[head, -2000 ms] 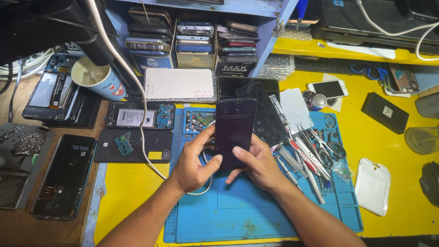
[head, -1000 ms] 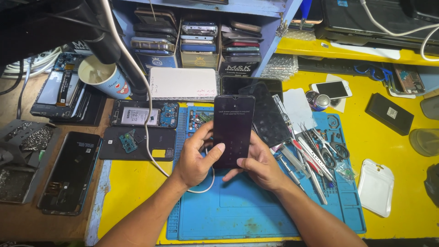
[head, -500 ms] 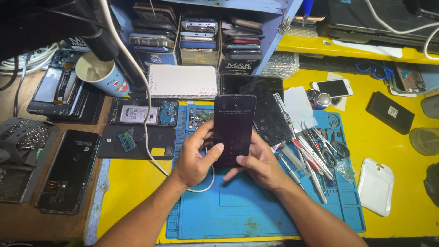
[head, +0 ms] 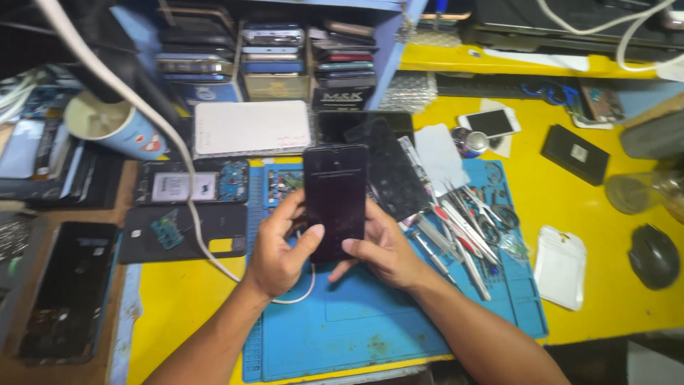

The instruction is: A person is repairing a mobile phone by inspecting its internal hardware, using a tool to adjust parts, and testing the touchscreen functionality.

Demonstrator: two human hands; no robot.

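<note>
A dark phone (head: 335, 199) with a blank black screen stands nearly upright above the blue work mat (head: 385, 321), held between both hands near the mat's far-left part. The left hand (head: 281, 249) wraps the phone's left edge from behind, thumb laid across the lower glass; the right hand (head: 385, 249) cups the lower right edge, its thumb pressing the screen near the bottom (both hands closed on the phone, forearms coming in from the near edge of the bench). A white cable (head: 142, 121) runs from the far-left corner down across the bench and loops under the left wrist.

On the mat's right side lies a scatter of tweezers and screwdrivers (head: 463, 228), with a dark glass panel (head: 392, 171) just behind the phone. Left of the mat sit an opened phone body (head: 192, 185) and a black back cover (head: 182, 232). The yellow bench (head: 577, 228) carries a white pouch (head: 561, 267), a black mouse (head: 653, 257) near the right edge, and a paper cup (head: 107, 128) at far left. Stacked phones fill a blue shelf (head: 392, 50) along the far edge.
</note>
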